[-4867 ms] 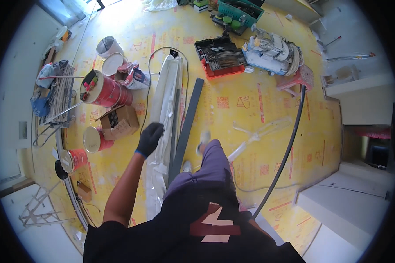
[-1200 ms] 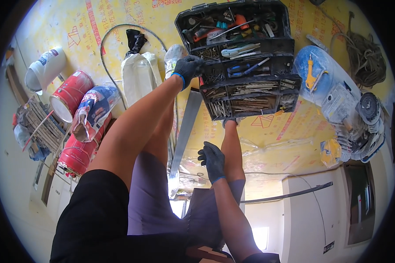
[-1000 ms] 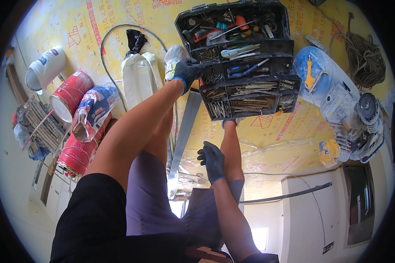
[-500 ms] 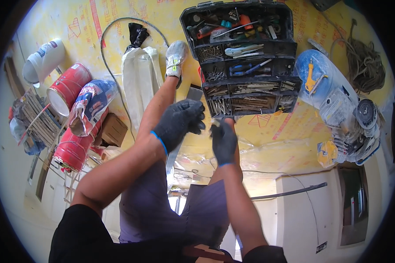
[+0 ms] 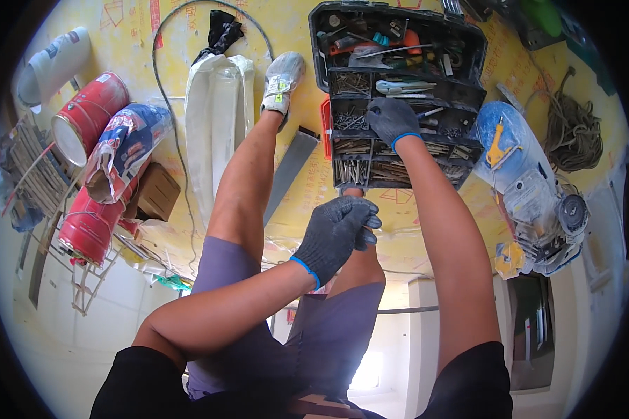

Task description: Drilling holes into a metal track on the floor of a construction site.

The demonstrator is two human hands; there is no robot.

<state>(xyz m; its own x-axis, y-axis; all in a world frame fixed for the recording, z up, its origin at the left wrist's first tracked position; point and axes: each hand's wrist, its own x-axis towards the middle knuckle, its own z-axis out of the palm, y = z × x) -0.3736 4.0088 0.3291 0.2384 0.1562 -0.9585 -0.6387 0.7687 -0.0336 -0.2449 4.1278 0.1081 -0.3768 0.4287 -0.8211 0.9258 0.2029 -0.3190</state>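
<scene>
My right hand point(image 5: 394, 121), in a dark glove with a blue cuff, reaches into the black toolbox point(image 5: 479, 56). It lies over the middle compartments, beside small screws point(image 5: 351, 119); its fingertips are hidden. My left hand point(image 5: 334, 236), gloved the same way, hangs in front of the box's near edge. Its fingers are curled together, and anything inside them cannot be made out. Drill bits point(image 5: 351, 172) fill the near-left compartment. A white-handled tool point(image 5: 404, 88) lies behind my right hand, and a screwdriver with an orange handle point(image 5: 411, 40) at the back.
A flat grey metal bar point(image 5: 291, 172) lies between my left leg and the toolbox. Red buckets point(image 5: 91, 117) stand at left, near a cardboard box point(image 5: 158, 193). At right are a blue-white bucket point(image 5: 500, 133), a yellow tool point(image 5: 497, 148) and coiled rope point(image 5: 573, 129). A cable loops across the yellow floor.
My right hand has moved from beside my left hand, forward and right into the toolbox. My left hand has shifted right and nearer to me. The view has shifted slightly.
</scene>
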